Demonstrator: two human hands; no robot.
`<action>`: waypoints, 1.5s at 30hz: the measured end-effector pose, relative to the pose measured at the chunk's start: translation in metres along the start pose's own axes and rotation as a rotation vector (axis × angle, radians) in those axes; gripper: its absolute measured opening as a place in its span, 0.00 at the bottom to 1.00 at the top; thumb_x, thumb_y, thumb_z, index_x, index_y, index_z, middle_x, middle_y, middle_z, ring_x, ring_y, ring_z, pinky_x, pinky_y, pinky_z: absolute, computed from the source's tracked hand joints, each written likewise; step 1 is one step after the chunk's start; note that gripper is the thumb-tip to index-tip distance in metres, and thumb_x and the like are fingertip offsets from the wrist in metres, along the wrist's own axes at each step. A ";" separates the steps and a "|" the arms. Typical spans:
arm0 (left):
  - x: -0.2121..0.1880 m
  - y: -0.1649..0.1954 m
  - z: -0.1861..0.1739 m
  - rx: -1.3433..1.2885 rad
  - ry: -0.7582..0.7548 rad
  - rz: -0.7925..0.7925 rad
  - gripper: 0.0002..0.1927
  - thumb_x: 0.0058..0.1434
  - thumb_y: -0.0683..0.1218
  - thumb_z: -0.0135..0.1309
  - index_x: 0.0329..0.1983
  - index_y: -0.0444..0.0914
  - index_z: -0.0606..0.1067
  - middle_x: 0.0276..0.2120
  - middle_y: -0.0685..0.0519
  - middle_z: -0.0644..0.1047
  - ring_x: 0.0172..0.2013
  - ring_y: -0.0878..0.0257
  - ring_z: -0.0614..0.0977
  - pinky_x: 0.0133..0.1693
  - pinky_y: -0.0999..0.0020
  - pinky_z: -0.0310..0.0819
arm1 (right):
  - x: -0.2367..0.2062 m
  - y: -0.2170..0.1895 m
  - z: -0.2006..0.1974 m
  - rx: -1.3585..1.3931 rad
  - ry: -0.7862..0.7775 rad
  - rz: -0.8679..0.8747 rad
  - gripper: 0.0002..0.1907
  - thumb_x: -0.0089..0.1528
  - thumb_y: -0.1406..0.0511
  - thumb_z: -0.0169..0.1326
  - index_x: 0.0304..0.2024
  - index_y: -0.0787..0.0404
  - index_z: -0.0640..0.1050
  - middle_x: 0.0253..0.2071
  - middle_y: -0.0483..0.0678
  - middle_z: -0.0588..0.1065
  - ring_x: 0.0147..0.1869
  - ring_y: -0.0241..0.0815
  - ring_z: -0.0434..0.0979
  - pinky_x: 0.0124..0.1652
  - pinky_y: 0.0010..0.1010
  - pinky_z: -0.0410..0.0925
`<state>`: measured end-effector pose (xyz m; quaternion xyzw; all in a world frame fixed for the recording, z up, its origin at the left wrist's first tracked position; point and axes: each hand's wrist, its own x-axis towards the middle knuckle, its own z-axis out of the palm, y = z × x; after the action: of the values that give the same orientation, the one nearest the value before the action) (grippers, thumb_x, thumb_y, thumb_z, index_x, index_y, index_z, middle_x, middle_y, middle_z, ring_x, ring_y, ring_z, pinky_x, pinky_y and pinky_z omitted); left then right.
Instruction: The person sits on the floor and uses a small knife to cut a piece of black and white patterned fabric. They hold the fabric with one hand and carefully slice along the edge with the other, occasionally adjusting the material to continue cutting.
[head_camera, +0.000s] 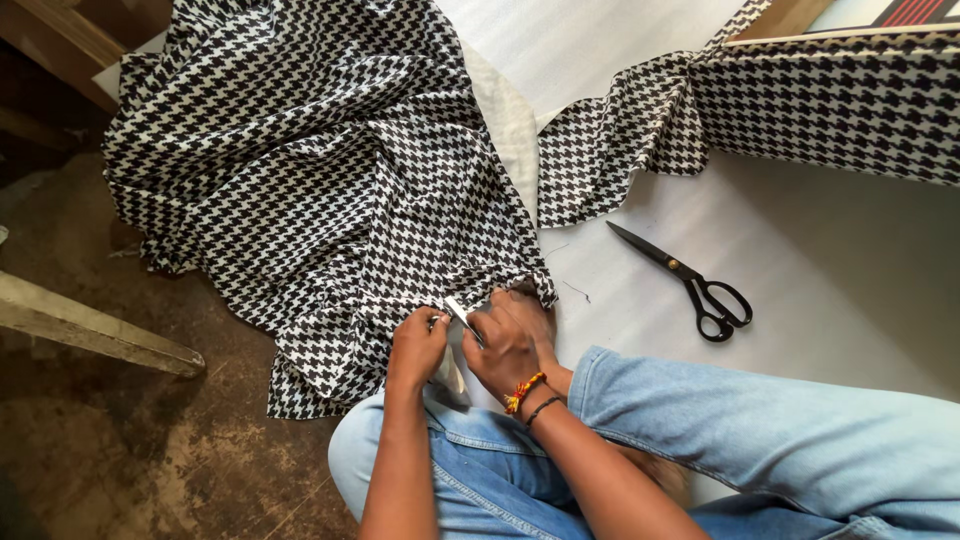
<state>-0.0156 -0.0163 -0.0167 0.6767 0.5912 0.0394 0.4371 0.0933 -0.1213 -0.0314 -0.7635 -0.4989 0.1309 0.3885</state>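
Your left hand (415, 345) pinches the houndstooth fabric (310, 170) edge taut above your lap while your right hand (510, 345) closes on a small blade (462, 318) against it, scissors (690, 282) parked aside.

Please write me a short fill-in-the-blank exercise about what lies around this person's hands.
1. Both hands, left hand and right hand, work at the edge of the black-and-white ____ fabric.
2. The black-handled scissors lie ____ on the white sheet.
3. The right wrist wears an orange-red beaded ____.
4. The person's legs are in light blue ____.

Missing words: houndstooth; untouched; bracelet; jeans
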 end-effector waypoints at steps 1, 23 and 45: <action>0.000 0.000 -0.001 -0.010 -0.009 -0.016 0.18 0.62 0.53 0.53 0.46 0.37 0.81 0.33 0.40 0.82 0.36 0.48 0.85 0.41 0.57 0.77 | 0.000 -0.001 0.000 -0.005 -0.005 -0.006 0.07 0.58 0.66 0.59 0.38 0.60 0.81 0.32 0.54 0.74 0.36 0.54 0.77 0.38 0.41 0.71; 0.006 -0.016 0.004 -0.194 0.006 -0.098 0.16 0.58 0.51 0.59 0.42 0.36 0.83 0.32 0.44 0.84 0.32 0.59 0.85 0.38 0.64 0.77 | 0.007 -0.003 0.003 -0.010 -0.049 0.005 0.05 0.59 0.63 0.60 0.36 0.56 0.80 0.34 0.50 0.76 0.39 0.53 0.78 0.39 0.42 0.71; 0.003 -0.019 0.001 -0.545 -0.037 -0.117 0.12 0.62 0.47 0.57 0.38 0.32 0.81 0.26 0.51 0.81 0.24 0.66 0.77 0.28 0.70 0.70 | 0.004 -0.003 0.006 0.020 -0.003 0.018 0.07 0.57 0.63 0.60 0.36 0.58 0.80 0.33 0.50 0.77 0.38 0.51 0.78 0.37 0.40 0.71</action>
<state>-0.0287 -0.0157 -0.0312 0.4992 0.5889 0.1593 0.6153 0.0897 -0.1147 -0.0330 -0.7640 -0.4912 0.1405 0.3941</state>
